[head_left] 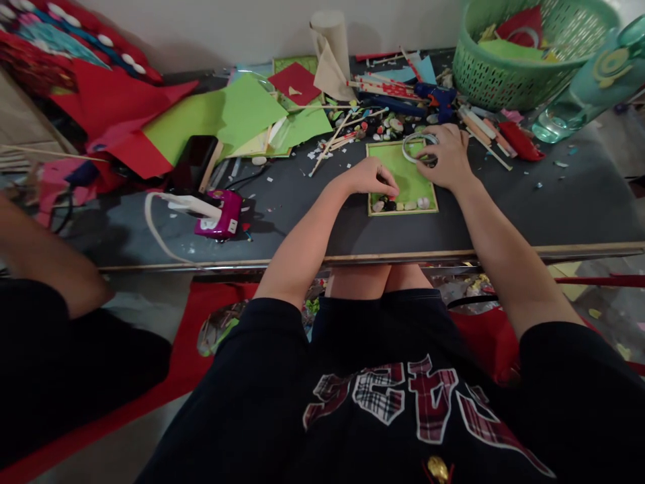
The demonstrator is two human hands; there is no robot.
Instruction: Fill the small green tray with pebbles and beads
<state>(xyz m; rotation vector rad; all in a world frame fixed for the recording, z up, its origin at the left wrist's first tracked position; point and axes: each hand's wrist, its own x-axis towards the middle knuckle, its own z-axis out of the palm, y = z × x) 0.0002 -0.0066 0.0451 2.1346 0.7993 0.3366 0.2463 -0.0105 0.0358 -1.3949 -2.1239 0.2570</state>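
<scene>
A green panel with a pale raised border (pixel 410 176) lies flat on the dark table in front of me. Along its near edge runs a row of small pebbles (pixel 409 206), some dark, others pale. My left hand (pixel 371 177) reaches over the panel's left side, thumb and fingers pinched together just above the darker pebbles; whatever is between the fingertips is too small to make out. At the panel's far right corner, my right hand (pixel 447 156) grips a whitish roll of tape (pixel 407 149), which stands tilted over the green surface.
Behind the panel are scattered pebbles (pixel 393 126), sticks (pixel 330 144) and a blue glue gun (pixel 437 97). A green basket (pixel 496 81) and a clear bottle (pixel 579 91) stand right. Leftward lie green sheets (pixel 246 107), a phone (pixel 195 161) and a purple power socket (pixel 219 215). Another person's arm (pixel 45 252) is at far left.
</scene>
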